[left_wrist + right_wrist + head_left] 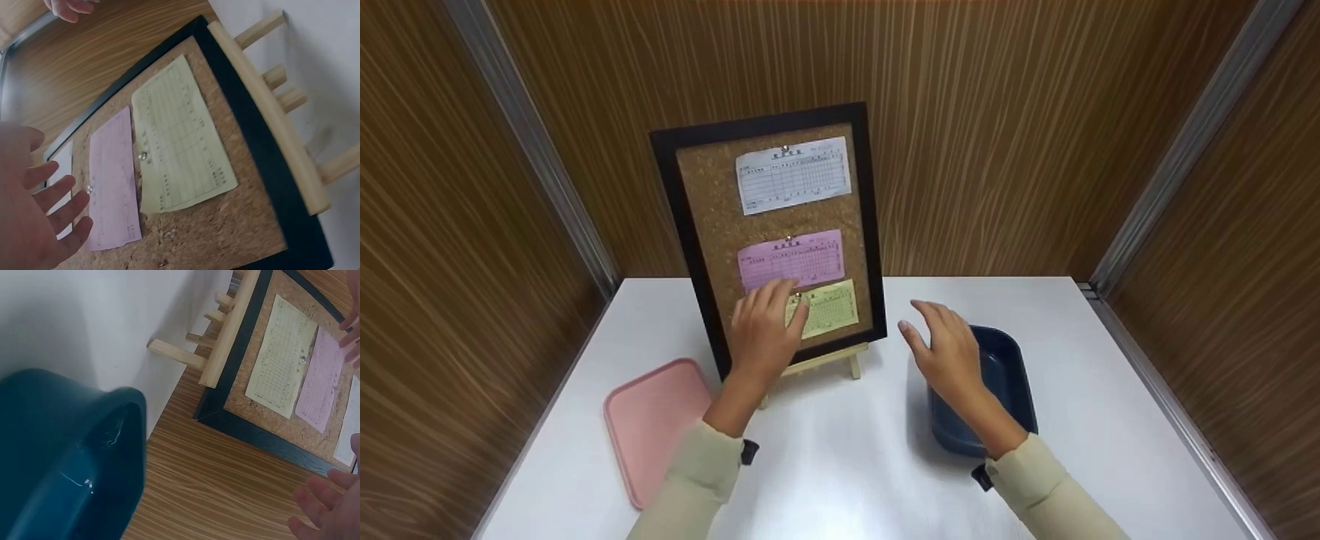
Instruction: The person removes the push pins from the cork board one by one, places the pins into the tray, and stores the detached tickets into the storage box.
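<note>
A black-framed cork board [709,225] leans on a small wooden easel [855,365]. Pinned to it, top to bottom, are a white printed slip [795,176], a pink one [791,259] and a yellow one [832,309], each with a metal pushpin [143,156] near one long edge. My left hand [765,330] hovers before the lower board, fingers loosely bent and holding nothing; in the head view it overlaps the pink and yellow slips. To the right of the board, my right hand [949,352] is raised by the blue tray [1005,360], fingers spread and relaxed, nothing in them.
On the left of the white table [840,480] lies a flat pink tray [649,420]. The deep blue tray stands at the right, with small shiny spots inside it in the right wrist view. Wood-grain panels [990,135] enclose the back and both sides.
</note>
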The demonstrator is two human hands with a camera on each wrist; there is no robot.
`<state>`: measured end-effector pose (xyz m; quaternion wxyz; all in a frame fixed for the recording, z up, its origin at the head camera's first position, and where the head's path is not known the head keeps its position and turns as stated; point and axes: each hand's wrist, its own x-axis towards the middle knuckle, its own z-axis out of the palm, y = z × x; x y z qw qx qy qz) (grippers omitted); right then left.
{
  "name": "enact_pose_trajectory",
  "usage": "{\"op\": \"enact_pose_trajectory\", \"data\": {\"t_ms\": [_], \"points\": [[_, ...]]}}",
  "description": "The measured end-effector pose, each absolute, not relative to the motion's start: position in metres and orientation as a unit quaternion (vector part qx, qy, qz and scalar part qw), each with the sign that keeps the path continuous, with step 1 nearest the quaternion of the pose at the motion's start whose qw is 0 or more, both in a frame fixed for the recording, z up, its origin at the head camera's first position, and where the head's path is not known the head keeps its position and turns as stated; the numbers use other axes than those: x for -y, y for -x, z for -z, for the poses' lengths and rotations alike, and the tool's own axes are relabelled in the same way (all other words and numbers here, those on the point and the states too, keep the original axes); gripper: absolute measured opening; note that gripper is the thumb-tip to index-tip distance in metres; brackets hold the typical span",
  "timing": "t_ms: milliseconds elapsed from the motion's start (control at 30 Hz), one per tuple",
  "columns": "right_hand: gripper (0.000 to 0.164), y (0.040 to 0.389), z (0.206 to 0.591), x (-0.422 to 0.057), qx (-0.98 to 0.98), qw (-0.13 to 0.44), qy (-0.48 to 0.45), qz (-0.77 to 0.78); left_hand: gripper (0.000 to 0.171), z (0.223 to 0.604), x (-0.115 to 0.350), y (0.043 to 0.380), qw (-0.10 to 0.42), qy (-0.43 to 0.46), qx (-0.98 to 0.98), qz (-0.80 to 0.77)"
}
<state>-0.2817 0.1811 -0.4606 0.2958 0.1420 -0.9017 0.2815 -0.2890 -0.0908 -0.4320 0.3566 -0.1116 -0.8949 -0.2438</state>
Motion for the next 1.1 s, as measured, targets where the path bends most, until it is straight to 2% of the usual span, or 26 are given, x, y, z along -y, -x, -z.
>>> {"op": "enact_pose_trajectory", "data": {"t_ms": [233,467,633,767,1100], "points": [[0.041,0.304,0.442,-0.174,0.894,0.304,-0.166,-0.284,0.035,0.41,0.094,0.314,0.388,0.113,0.879,0.253],[0.041,0.331,0.424,-0.168,0.899,0.288,-0.163,-0.288,0.035,0.386,0.094,0.334,0.389,0.109,0.879,0.253],[0.037,0.351,0.404,-0.163,0.885,0.308,-0.178,-0.301,0.032,0.372,0.093,0.349,0.402,0.1,0.876,0.246],[0.033,0.365,0.384,-0.155,0.871,0.317,-0.191,-0.322,0.033,0.361,0.094,0.359,0.396,0.093,0.879,0.25],[0.035,0.387,0.353,-0.137,0.865,0.294,-0.205,-0.35,0.033,0.334,0.092,0.378,0.374,0.084,0.884,0.267]]}}
